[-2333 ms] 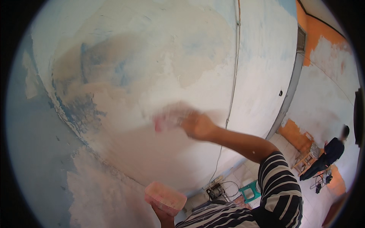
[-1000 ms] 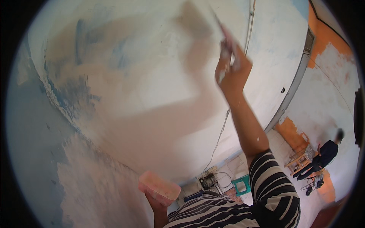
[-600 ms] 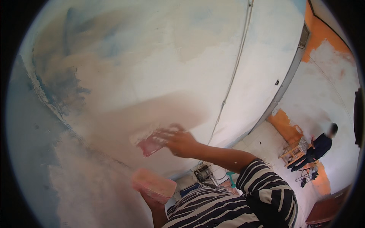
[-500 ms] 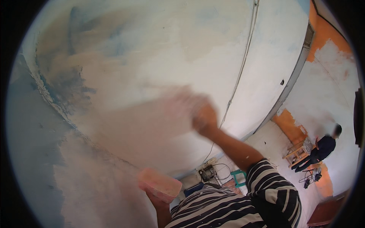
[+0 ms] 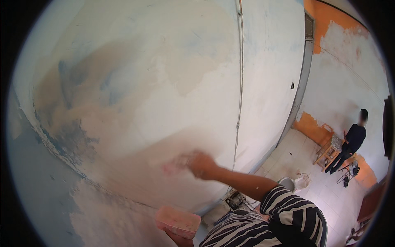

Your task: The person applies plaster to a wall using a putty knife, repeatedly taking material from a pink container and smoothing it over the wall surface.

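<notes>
Low in the view, my left hand (image 5: pixel 179 238) holds a pink rectangular tub (image 5: pixel 177 221) from below, with a pale wet-looking mix inside it. Most of that hand is hidden under the tub. My right hand (image 5: pixel 201 165) is stretched out against the patchy white wall (image 5: pixel 164 103), smeared by motion. A pinkish blur (image 5: pixel 169 168) sits at its fingers, too unclear to name. Blue-grey stains and damp-looking beige patches mark the wall around and above the hand.
A cable (image 5: pixel 240 82) runs down the wall on the right. Below stand a dark machine (image 5: pixel 235 199) and some buckets (image 5: pixel 286 183). Far right, a person (image 5: pixel 354 138) in dark clothes stands by a wooden stool (image 5: pixel 328 152). A blue-grey wall (image 5: pixel 37 177) adjoins at left.
My right hand has swept down and to the left along the wall. The view has turned, so the cable and the far person appear further left or higher. The tub stays in my left hand.
</notes>
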{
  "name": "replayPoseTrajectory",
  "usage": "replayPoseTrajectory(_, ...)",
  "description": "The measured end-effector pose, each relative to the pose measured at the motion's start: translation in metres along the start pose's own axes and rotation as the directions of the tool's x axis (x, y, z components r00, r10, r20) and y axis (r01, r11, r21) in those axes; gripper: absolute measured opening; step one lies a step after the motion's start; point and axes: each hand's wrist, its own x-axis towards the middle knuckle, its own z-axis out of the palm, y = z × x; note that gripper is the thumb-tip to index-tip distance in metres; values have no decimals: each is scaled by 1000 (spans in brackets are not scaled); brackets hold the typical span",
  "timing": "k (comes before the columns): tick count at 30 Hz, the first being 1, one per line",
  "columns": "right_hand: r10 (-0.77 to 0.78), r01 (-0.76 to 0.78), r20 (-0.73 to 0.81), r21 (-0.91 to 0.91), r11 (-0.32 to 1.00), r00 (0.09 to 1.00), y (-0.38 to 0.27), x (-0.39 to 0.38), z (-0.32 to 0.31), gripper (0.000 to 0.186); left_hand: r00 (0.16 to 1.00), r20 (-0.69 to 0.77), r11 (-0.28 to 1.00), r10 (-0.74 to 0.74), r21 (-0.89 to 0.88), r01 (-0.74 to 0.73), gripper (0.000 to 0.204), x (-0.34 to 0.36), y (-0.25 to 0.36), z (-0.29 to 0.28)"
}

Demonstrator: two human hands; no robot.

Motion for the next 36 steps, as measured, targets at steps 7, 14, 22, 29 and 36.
replayPoseTrajectory(7,-24,-128,-984,-47,991,179,73,115,-258,27,997,55,998,56,26,-58,64,-3,-3,-3)
replayPoseTrajectory(14,-148,-203,-699,-393,897,700,36,88,-126,56,998,22,997,62,39,-63,65,6,0,-24)
replayPoseTrajectory(22,-243,52,-486,-374,926,840,6,66,-139,45,996,86,999,32,41,-36,71,5,-4,-29)
replayPoseTrajectory(29,-7,-227,-915,-107,968,403,63,150,-244,33,999,52,996,9,84,-14,70,-8,-3,-8)
replayPoseTrajectory(36,-307,281,-425,-124,952,852,-8,62,-89,60,989,145,995,-11,101,-4,69,4,-2,-21)
